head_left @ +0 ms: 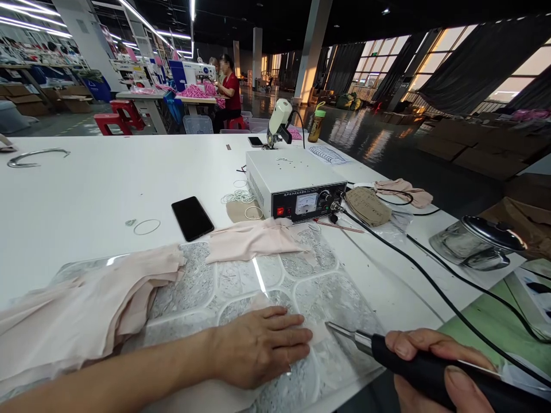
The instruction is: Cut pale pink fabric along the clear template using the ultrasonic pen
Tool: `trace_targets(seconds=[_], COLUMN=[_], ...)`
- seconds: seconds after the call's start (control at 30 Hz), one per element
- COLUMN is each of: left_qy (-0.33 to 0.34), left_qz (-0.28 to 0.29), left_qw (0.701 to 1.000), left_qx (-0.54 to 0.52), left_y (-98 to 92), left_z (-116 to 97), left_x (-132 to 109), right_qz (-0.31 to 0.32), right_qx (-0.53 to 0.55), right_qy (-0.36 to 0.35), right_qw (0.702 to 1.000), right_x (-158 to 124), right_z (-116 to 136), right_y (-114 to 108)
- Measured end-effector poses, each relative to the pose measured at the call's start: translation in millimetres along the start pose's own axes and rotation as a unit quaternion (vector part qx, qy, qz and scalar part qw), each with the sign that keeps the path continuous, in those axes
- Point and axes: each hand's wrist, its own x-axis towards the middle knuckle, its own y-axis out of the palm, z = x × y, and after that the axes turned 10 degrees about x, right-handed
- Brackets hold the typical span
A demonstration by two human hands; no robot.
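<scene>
My left hand (262, 344) lies flat, fingers stretched out, pressing a small pale pink fabric piece (316, 331) onto a patterned glass plate (241, 281). My right hand (434, 367) is wrapped round a black handheld tool (413, 367) whose metal tip (340, 330) touches the fabric just right of my left fingertips. A black cable (430, 281) runs from the tool to a white control box (297, 183) with a meter and knobs.
Pink fabric piles (86, 310) (249, 238) lie on the plate. A black phone (192, 218), elastic rings (146, 226), a metal lid (482, 241), a bottle (317, 123) and a white table (86, 189) surround it. A person in red sits at a sewing machine far behind.
</scene>
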Motion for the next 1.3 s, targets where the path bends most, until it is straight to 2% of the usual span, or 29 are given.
trace_targets(seconds=[0.2, 0.53, 0.83, 1.1, 1.3], left_qy=[-0.002, 0.000, -0.002, 0.006, 0.006], left_qz=[-0.011, -0.014, -0.010, -0.017, -0.007], left_qw=[1.000, 1.000, 1.000, 1.000, 1.000], left_qx=[0.004, 0.005, 0.001, 0.009, 0.024], left_y=[1.5, 0.5, 1.0, 3.4, 3.1], left_z=[-1, -1, -1, 0, -1], left_x=[0, 1, 0, -1, 0], right_qz=[-0.012, 0.033, 0.067, 0.024, 0.012], right_qx=[0.028, 0.039, 0.031, 0.064, 0.065], right_qy=[0.024, 0.051, 0.048, 0.067, 0.068], right_qw=[0.999, 0.997, 0.996, 0.995, 0.995], right_x=[-3, -14, -13, -13, -18], right_z=[3, -2, -5, 9, 9], right_y=[4, 10, 5, 0, 0])
